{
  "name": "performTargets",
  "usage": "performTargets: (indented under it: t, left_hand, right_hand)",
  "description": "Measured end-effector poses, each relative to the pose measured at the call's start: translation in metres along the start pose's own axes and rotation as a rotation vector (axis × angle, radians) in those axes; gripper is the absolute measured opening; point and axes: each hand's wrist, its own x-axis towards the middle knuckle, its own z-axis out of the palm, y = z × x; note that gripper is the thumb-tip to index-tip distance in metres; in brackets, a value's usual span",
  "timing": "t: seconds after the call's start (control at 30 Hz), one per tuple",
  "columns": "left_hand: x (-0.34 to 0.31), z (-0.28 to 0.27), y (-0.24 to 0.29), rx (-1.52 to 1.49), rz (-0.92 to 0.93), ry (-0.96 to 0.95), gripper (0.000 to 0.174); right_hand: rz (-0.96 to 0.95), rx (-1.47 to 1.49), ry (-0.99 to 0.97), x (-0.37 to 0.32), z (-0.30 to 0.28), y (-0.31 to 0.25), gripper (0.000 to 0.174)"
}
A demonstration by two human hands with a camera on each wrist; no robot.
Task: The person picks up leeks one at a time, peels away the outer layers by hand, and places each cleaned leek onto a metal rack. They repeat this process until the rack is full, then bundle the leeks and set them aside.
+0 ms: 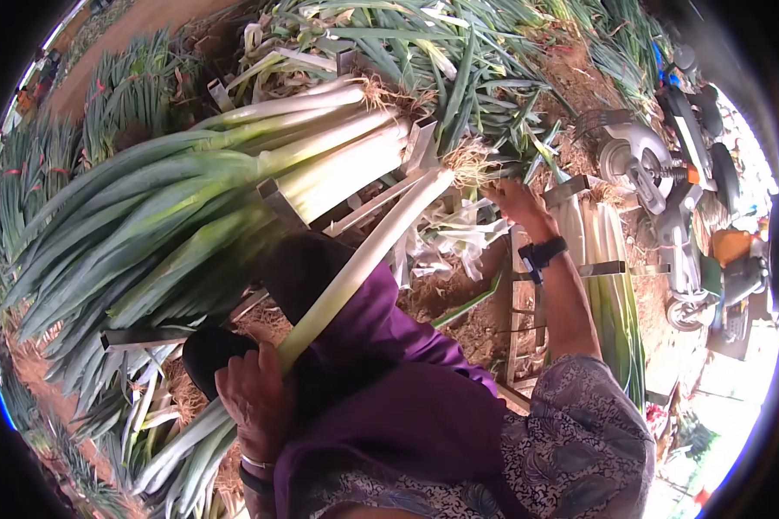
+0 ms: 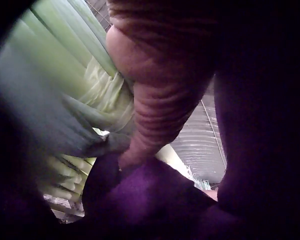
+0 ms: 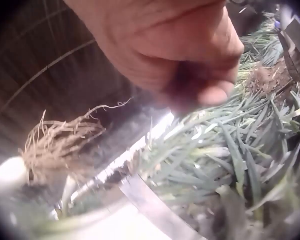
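Observation:
A long leek (image 1: 372, 246) slants across the lap, its pale root end up and to the right in the head view. My left hand (image 1: 255, 394) grips its green part, and the left wrist view shows that hand (image 2: 155, 95) beside broad leek leaves (image 2: 50, 55). My right hand (image 1: 519, 206) is just beyond the stringy roots (image 1: 472, 164). In the right wrist view its fingers (image 3: 215, 92) are curled, with nothing visible in them, and the roots (image 3: 60, 140) stand apart from it. Purple cloth (image 2: 145, 192) covers the lower part of the left wrist view.
A large stack of leeks (image 1: 190, 190) lies on a metal rack (image 1: 281, 203) at the left. Pale peelings (image 1: 450, 238) hang below the roots. Loose green leaves (image 1: 493, 95) are heaped behind. More leeks (image 1: 610, 294) and a wheeled metal frame (image 1: 658, 164) stand at the right.

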Motion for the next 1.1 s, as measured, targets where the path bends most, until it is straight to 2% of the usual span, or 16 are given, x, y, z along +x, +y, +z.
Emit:
performTargets:
  t: [0.13, 0.27, 0.33, 0.4, 0.5, 0.53, 0.6, 0.63, 0.73, 0.83, 0.87, 0.9, 0.93, 1.0, 1.07, 1.1]
  left_hand:
    - [0.003, -0.001, -0.003, -0.049, 0.028, -0.014, 0.031]
    - [0.004, 0.001, -0.004, -0.11, 0.016, -0.026, 0.035]
    - [0.001, 0.004, -0.007, -0.127, 0.009, -0.048, 0.042]
    - [0.003, 0.007, -0.007, -0.116, 0.012, -0.046, 0.043]
    - [0.003, 0.012, -0.004, -0.054, 0.008, 0.016, 0.03]
    - [0.006, 0.014, -0.003, -0.032, 0.018, 0.057, 0.026]
    - [0.0, 0.022, -0.008, -0.098, 0.059, 0.111, 0.027]
    - [-0.001, 0.022, -0.012, -0.13, 0.077, 0.131, 0.027]
    - [0.0, 0.01, -0.008, -0.029, 0.019, 0.03, 0.027]
    - [0.001, 0.006, -0.01, -0.038, -0.002, 0.041, 0.027]
    - [0.0, 0.005, -0.01, -0.032, -0.007, 0.041, 0.026]
    - [-0.001, 0.005, -0.01, -0.044, -0.019, 0.046, 0.026]
    - [-0.002, 0.006, -0.011, -0.055, -0.026, 0.052, 0.026]
    - [-0.003, 0.008, -0.013, -0.066, -0.03, 0.054, 0.026]
    - [-0.003, 0.01, -0.014, -0.065, -0.028, 0.05, 0.026]
    - [-0.002, 0.009, -0.013, -0.071, -0.029, 0.048, 0.026]
  right_hand:
    - [-0.082, -0.36, 0.167, -0.017, 0.006, 0.013, 0.028]
    - [-0.234, -0.006, 0.531, -0.058, -0.025, -0.04, 0.026]
    - [-0.545, 0.357, 0.762, -0.08, -0.032, -0.079, 0.028]
    - [-0.735, 0.466, 0.761, -0.108, -0.029, -0.128, 0.034]
    - [-0.879, 0.717, 0.146, -0.171, 0.014, -0.203, 0.042]
    - [-1.172, 0.435, 0.182, -0.181, 0.037, -0.221, 0.05]
    - [-1.574, 0.192, 0.204, -0.191, 0.093, -0.243, 0.073]
    - [-1.582, 0.148, 0.221, -0.189, 0.1, -0.25, 0.07]
    - [-1.384, -0.006, 0.158, -0.155, 0.074, -0.242, 0.064]
    - [-1.152, -0.134, 0.269, -0.082, 0.054, -0.195, 0.052]
    - [-1.096, -0.177, 0.439, -0.064, 0.044, -0.178, 0.045]
    - [-0.926, -0.217, 0.386, -0.044, 0.03, -0.158, 0.047]
    - [-0.559, -0.401, 0.182, -0.04, 0.002, -0.147, 0.05]
    - [-0.496, -0.363, 0.783, 0.025, 0.017, -0.065, 0.05]
    - [-0.201, 0.03, 0.805, 0.029, -0.012, -0.042, 0.047]
    - [-0.243, 0.173, 0.775, 0.022, -0.023, -0.035, 0.047]
